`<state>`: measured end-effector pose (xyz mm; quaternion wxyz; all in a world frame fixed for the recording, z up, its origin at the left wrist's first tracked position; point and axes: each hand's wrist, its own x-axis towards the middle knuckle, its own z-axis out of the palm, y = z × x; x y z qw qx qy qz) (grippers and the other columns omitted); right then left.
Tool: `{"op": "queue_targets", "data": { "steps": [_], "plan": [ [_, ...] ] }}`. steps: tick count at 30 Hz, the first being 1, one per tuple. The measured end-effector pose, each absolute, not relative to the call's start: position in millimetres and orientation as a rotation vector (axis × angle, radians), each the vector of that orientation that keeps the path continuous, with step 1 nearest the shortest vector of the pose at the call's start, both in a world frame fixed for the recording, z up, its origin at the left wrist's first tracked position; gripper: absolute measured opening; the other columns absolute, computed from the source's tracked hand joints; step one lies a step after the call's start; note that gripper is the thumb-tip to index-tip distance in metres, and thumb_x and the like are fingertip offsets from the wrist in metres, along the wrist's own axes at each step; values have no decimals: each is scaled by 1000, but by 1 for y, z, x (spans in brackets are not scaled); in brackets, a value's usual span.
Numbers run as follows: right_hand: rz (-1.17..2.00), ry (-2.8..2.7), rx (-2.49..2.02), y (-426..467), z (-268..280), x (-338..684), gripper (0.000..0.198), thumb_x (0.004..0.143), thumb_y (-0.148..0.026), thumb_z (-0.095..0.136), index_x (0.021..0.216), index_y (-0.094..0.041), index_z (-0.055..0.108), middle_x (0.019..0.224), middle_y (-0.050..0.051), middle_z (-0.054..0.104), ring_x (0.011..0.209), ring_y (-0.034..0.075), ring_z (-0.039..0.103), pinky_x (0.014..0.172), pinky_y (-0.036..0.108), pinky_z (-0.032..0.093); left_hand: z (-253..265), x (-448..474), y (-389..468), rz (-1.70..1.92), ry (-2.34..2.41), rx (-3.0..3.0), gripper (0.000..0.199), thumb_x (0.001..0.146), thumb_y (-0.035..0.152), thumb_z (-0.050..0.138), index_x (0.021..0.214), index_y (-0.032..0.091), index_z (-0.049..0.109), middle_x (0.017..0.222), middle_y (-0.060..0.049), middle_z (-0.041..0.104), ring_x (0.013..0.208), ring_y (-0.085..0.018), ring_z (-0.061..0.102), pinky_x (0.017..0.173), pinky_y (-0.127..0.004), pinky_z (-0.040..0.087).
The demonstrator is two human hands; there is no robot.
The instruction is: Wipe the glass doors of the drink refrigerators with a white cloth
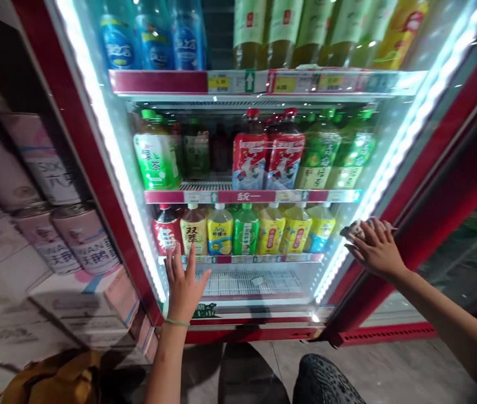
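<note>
My left hand (187,280) is raised with its fingers spread and nothing in it, before the lower left of a lit drinks fridge (238,333). Just beyond its fingertips stand a red-labelled bottle (166,230) and a cream-labelled bottle (193,229); whether it touches the glass I cannot tell. On the right, my right hand (377,249) presses over a crumpled greyish cloth (354,230) by the bright light strip at the fridge's edge. Part of the cloth is hidden under the fingers.
Several drink bottles (250,160) line the shelves, with price strips (253,196) along the edges. Pinkish cans (89,238) and cartons (82,297) are stacked at left. A brown bag (55,379) lies at lower left. My knees are at the bottom; another red-framed fridge (423,252) adjoins at right.
</note>
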<state>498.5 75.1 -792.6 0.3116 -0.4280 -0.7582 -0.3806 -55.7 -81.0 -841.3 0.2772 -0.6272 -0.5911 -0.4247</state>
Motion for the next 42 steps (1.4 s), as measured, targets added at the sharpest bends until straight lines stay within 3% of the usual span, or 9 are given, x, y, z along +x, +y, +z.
{"op": "queue_targets", "data": {
  "steps": [3,7,12,16,22,27,36,39,42],
  "plan": [
    [-1034,-1806,-1216,74,-796,509,78,91,-83,32,75,-24,80,129,24,69,144,42,48,115,58,36,-843,-24,-71,-1162,-1534,-1791,104,87,38,78,166,36,11,175,-15,7,159,-45,8,123,-71,27],
    [-1015,-1904,-1035,64,-780,430,53,97,-66,46,102,-25,79,152,11,56,154,42,31,121,68,28,-845,-5,-63,-1186,-1552,-1812,101,88,36,77,165,39,11,175,-11,-6,159,-47,1,121,-75,26],
    [-978,-2209,-816,38,-729,289,46,101,-57,49,145,-45,55,166,-9,40,159,29,25,131,59,18,-843,-13,-68,-1144,-1556,-1788,95,92,34,72,166,35,13,175,-13,7,160,-42,11,123,-67,32],
    [-951,-2384,-566,22,-692,180,60,105,-52,44,162,-40,31,171,-10,27,161,25,21,134,52,16,-841,-30,-81,-1120,-1608,-1705,92,94,34,69,167,29,14,171,-18,24,159,-38,22,125,-61,33],
    [-998,-2514,-273,8,-660,37,59,108,-37,35,166,-26,23,173,-4,22,162,23,15,135,49,16,-845,-78,-100,-1138,-1810,-1454,79,96,29,65,164,23,26,165,-21,28,157,-40,24,123,-61,36],
    [-988,-2452,-100,6,-660,-26,59,105,-31,46,162,-20,34,172,4,26,160,30,20,132,57,25,-861,-108,-105,-1219,-1856,-1279,73,97,27,61,162,19,29,161,-23,33,156,-39,27,124,-60,34],
    [-578,-2517,198,2,-816,-29,41,100,-8,41,135,-8,63,152,11,58,147,26,47,127,42,35,-904,-135,-125,-1355,-1858,-1162,54,101,23,49,154,20,45,155,-19,44,154,-32,35,125,-53,35],
    [-576,-2559,235,6,-795,-32,38,101,-10,44,132,-10,65,149,9,61,146,25,49,127,45,33,-910,-138,-133,-1369,-1899,-1166,52,101,24,49,153,19,47,155,-19,44,156,-32,31,126,-53,33],
    [-648,-2491,135,14,-736,-35,50,99,-13,54,150,-16,51,164,7,44,156,28,30,130,55,24,-913,-136,-134,-1372,-1910,-1171,51,101,24,48,152,19,48,155,-19,44,155,-32,32,125,-54,34]
  ]
}}
